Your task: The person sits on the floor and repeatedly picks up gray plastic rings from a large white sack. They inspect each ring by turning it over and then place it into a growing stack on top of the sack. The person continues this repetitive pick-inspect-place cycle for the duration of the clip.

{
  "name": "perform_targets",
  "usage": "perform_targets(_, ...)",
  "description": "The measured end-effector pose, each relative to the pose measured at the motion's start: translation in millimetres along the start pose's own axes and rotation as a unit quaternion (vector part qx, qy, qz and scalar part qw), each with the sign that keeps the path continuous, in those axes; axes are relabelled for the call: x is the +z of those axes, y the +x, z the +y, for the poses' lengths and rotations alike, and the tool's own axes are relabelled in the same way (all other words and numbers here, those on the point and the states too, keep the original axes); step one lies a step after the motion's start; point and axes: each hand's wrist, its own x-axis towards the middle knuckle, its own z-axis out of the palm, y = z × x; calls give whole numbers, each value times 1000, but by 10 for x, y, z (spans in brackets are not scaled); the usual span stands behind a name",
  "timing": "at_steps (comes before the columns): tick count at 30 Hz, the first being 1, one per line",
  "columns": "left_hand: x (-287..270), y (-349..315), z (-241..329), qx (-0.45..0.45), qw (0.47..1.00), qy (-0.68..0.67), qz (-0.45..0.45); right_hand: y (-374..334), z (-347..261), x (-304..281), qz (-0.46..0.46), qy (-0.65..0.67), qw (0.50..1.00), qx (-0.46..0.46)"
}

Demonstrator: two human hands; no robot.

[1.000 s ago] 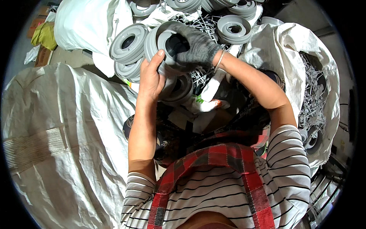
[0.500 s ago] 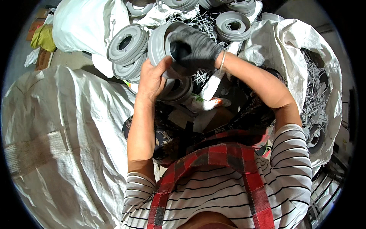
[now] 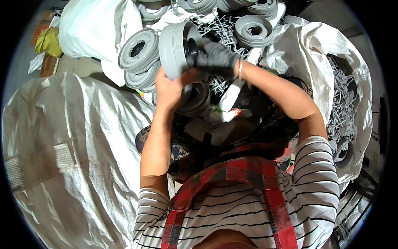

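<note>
My left hand [image 3: 170, 90] is bare and grips the lower rim of a light grey, ridged plastic ring-shaped part [image 3: 171, 49], its thumb toward the open side. The part is held on edge, its opening turned to the right. At that opening is my right hand [image 3: 217, 60], in a dark grey glove and blurred, so its fingers cannot be made out. A dark round piece [image 3: 192, 50] shows between the glove and the ring; whether the hand grips it is unclear. Below sits another grey ring [image 3: 198, 99], and stacked grey rings [image 3: 139, 50] stand left of the held part.
Farther off are more ring parts [image 3: 253, 31] among thin grey plastic strips [image 3: 226, 29]. On the right, an open white woven sack [image 3: 319, 54] holds strips and rings. A large white sack [image 3: 83, 145] covers the left side; a yellow bag [image 3: 48, 41] lies beyond it.
The gloved right hand has drawn slightly right and down from the ring's opening. The left hand and the held part have shifted slightly, the opening now turned more sideways.
</note>
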Motion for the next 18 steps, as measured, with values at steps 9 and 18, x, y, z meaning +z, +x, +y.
perform_targets(9, -407, 340, 492, 357, 782, 504, 81, -15, 500, -507, -64, -154, 942, 292)
perform_targets(18, -543, 539, 190, 315, 872, 320, 195, -345, 1180, -495, -140, -293, 862, 389)
